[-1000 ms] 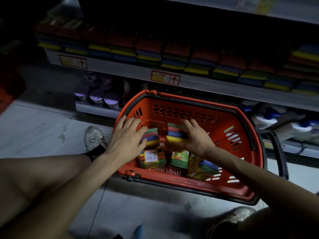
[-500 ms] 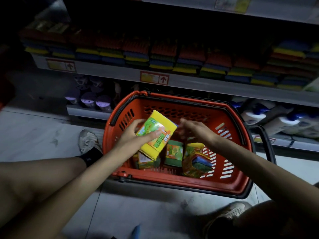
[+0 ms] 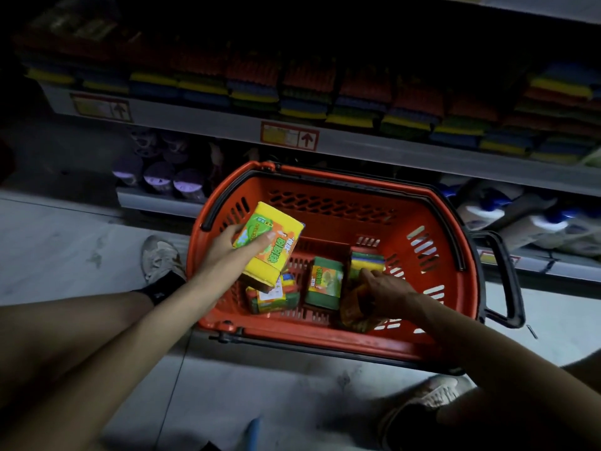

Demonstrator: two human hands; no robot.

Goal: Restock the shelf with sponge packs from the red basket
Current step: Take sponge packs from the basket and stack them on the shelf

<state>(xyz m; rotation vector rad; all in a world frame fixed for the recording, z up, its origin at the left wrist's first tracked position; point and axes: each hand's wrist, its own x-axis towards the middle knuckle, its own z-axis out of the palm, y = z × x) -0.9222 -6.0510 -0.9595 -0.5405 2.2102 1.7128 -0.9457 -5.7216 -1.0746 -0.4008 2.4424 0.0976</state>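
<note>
Yellow sponge pack [image 3: 270,245] is now lifted clear of the red basket [image 3: 325,172], gripped in my left hand [image 3: 227,249]. My right hand [image 3: 387,288] has dropped to grasp a second pack [image 3: 356,309] inside, so the shelf [image 3: 357,148] comes next.

Left hand [image 3: 227,252] is up over the left side of the basket [image 3: 357,180], held pack [image 3: 270,245] between thumb and fingers. Directly under those fingers, a lying pack [image 3: 270,296] on the basket floor. Right hand [image 3: 387,291] is down inside, at the right. Just left of its fingertips stands an upright pack [image 3: 325,283]. Under them sits a corner pack [image 3: 364,262], gripped or only touched, hard to tell. Beyond all the fingers is the shelf [image 3: 390,151], with stacked packs [image 3: 325,102] on it.
</note>
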